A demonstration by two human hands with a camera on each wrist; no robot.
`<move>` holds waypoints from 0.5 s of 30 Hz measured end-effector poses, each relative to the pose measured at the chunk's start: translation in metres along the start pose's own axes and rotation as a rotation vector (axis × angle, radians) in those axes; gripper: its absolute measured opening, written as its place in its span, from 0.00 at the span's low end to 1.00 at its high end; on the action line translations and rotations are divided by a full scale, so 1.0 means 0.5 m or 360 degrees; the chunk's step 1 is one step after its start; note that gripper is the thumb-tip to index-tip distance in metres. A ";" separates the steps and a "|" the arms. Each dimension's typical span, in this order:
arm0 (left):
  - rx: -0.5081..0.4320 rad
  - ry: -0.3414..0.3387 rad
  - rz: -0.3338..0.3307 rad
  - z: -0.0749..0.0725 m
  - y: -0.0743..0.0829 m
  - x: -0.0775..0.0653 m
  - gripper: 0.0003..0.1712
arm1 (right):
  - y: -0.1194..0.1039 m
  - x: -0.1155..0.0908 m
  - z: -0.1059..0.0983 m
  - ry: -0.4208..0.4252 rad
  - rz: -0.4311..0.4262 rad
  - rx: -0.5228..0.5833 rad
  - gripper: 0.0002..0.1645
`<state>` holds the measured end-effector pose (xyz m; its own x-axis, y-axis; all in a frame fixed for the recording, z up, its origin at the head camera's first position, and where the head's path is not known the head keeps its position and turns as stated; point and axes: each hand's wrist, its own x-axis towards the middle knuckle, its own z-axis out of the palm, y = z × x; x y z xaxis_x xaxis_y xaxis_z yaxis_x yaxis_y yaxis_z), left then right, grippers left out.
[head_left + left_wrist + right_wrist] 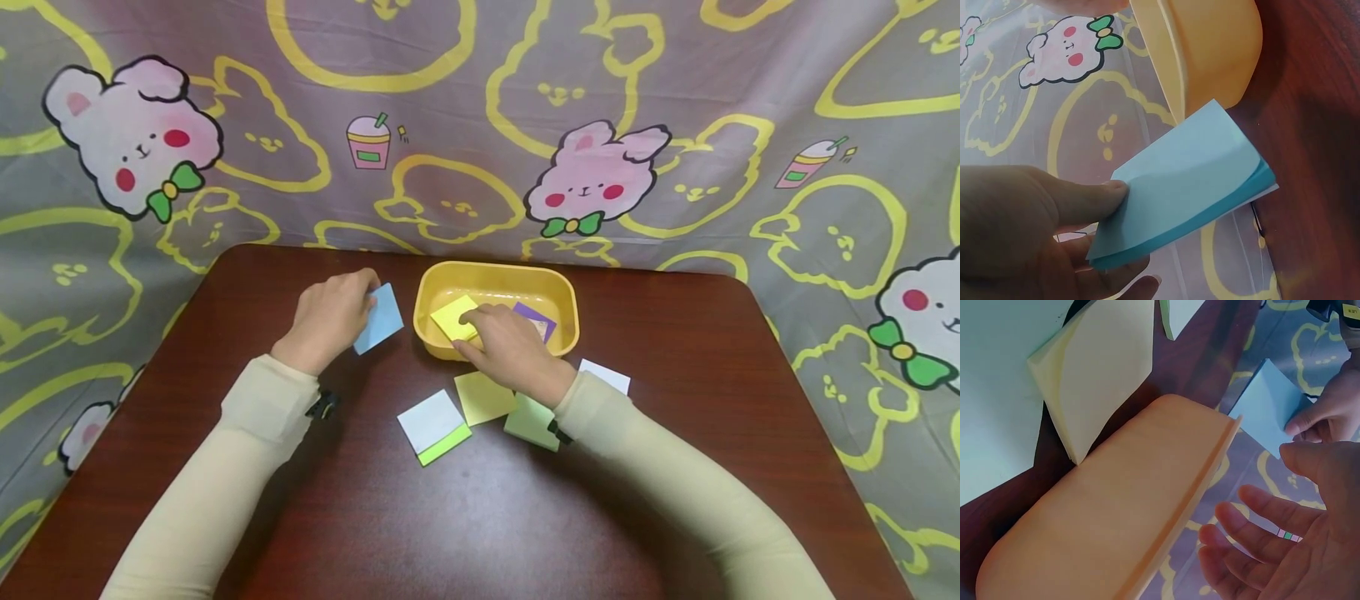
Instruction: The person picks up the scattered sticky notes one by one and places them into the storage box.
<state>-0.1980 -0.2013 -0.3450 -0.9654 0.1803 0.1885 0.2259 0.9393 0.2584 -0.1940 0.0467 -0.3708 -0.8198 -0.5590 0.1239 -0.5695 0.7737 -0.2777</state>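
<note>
My left hand (330,317) pinches a blue sticky-note pad (381,318) to the left of a yellow plastic bin. In the left wrist view the thumb lies on top of the blue pad (1179,181) and the fingers are beneath it. My right hand (513,346) reaches over the near rim of the yellow bin (566,304). In the right wrist view its fingers (1254,544) are loosely bent with nothing between them. A bright yellow pad (450,317) lies inside the bin beside the right fingertips, and a purple pad (522,311) lies further right, partly hidden.
In front of the bin lie a white pad (431,421) over a bright green one (446,445), a pale yellow pad (483,398) and a light green pad (531,425). Another white pad (607,377) is partly behind the right sleeve. A patterned curtain (450,125) borders the table's back.
</note>
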 end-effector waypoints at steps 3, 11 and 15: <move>-0.0003 0.0004 0.0011 -0.003 0.000 0.001 0.10 | 0.001 0.001 -0.001 0.0001 -0.0002 -0.0015 0.25; -0.0005 0.0056 0.0020 -0.016 0.003 0.005 0.10 | 0.002 0.002 -0.003 -0.0009 0.0000 -0.0026 0.26; -0.0006 0.0076 0.0024 -0.022 0.007 0.007 0.10 | 0.004 0.003 -0.003 0.0001 0.0001 -0.0023 0.26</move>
<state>-0.1993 -0.2007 -0.3332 -0.9546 0.1799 0.2375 0.2407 0.9354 0.2589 -0.1964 0.0479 -0.3698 -0.8204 -0.5582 0.1243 -0.5696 0.7783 -0.2643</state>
